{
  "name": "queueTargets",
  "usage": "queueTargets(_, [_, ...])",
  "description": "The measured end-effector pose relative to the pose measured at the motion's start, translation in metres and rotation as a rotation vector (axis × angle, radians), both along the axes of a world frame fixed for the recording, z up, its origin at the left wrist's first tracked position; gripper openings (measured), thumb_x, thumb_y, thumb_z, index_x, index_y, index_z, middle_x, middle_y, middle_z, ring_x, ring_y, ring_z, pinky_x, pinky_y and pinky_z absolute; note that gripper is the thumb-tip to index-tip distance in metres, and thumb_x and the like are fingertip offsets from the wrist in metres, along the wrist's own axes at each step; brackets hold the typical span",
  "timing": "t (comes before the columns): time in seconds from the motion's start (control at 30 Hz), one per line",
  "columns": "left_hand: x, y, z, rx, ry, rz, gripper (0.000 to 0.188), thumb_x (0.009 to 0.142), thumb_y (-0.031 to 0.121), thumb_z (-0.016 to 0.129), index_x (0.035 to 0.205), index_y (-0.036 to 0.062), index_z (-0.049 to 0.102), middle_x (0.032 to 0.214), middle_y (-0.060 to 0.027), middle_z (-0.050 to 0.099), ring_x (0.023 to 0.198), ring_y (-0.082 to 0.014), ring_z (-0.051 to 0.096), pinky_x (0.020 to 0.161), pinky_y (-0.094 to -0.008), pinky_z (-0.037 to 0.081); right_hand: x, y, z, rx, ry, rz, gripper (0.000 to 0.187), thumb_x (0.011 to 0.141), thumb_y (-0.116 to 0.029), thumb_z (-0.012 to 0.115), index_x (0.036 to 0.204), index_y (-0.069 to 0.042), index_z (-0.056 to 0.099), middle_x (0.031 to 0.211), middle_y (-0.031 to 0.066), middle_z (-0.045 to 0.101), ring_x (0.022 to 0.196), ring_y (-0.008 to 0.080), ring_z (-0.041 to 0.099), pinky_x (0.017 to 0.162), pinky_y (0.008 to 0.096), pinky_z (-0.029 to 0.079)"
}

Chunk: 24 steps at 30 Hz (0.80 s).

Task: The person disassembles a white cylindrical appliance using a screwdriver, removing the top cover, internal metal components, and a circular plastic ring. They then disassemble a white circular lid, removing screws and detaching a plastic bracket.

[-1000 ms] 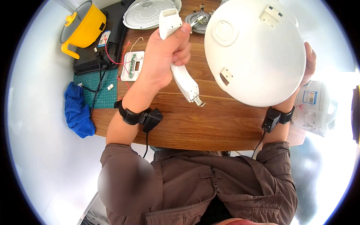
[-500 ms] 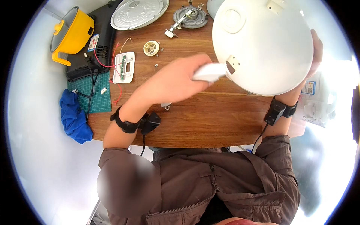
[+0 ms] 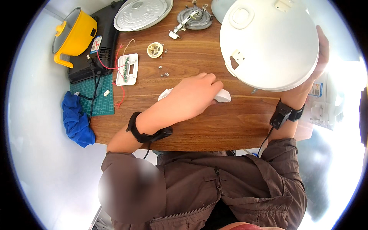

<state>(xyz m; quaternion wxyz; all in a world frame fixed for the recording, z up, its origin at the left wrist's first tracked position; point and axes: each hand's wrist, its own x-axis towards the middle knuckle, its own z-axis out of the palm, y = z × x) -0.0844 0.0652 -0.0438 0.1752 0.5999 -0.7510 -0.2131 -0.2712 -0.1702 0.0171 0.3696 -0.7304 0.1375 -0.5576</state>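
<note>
My right hand (image 3: 323, 51) grips the right edge of a large white round appliance housing (image 3: 268, 46), which is tilted so its smooth base faces up. A rectangular cutout with small holes beside it shows near its lower left. Just left of the housing, low over the wooden table, my left hand (image 3: 193, 96) is closed over a white curved plastic piece (image 3: 223, 96). That piece sticks out on both sides of the hand; its middle is hidden under the fingers and palm. Small screws (image 3: 165, 74) lie on the table beyond my left hand.
Left on the table (image 3: 214, 130) are a white panel with a circuit board (image 3: 127, 69), a cream round part (image 3: 155, 50), a green cutting mat (image 3: 103, 103), a blue cloth (image 3: 76, 120) and a yellow pot (image 3: 76, 34). A metal heating plate (image 3: 203, 23) and grey lid (image 3: 143, 13) stand behind.
My left hand has moved away from the housing's cutout, down and left toward the table, carrying the white plastic piece. The housing has shifted and tilted slightly in my right hand.
</note>
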Motion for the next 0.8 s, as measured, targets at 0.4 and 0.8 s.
queueTargets(0.4, [-0.008, -0.001, -0.005, -0.180, -0.199, -0.088, 0.034, 0.089, 0.007, 0.062, 0.122, 0.0095, 0.069, 0.105, -0.0086, 0.056, 0.105, -0.0242, 0.056, 0.087, -0.0337, 0.049, -0.016, -0.005, 0.009, 0.570, -0.219, 0.429, 0.024, 0.102, -0.023, 0.047, 0.093, -0.006, 0.061, 0.085, 0.0068, 0.068, 0.068, 0.0153, 0.068, 0.058, 0.0253, 0.059])
queueTargets(0.8, [0.034, 0.000, 0.024, -0.105, -0.206, 0.178, 0.031, 0.093, 0.008, 0.057, 0.124, 0.0045, 0.057, 0.105, -0.0170, 0.068, 0.101, -0.0344, 0.067, 0.083, -0.0446, 0.053, -0.017, 0.035, 0.022, 0.457, -0.122, 0.562, 0.044, 0.071, -0.022, 0.081, 0.106, 0.000, 0.066, 0.107, 0.0166, 0.072, 0.085, 0.0271, 0.073, 0.076, 0.0332, 0.059])
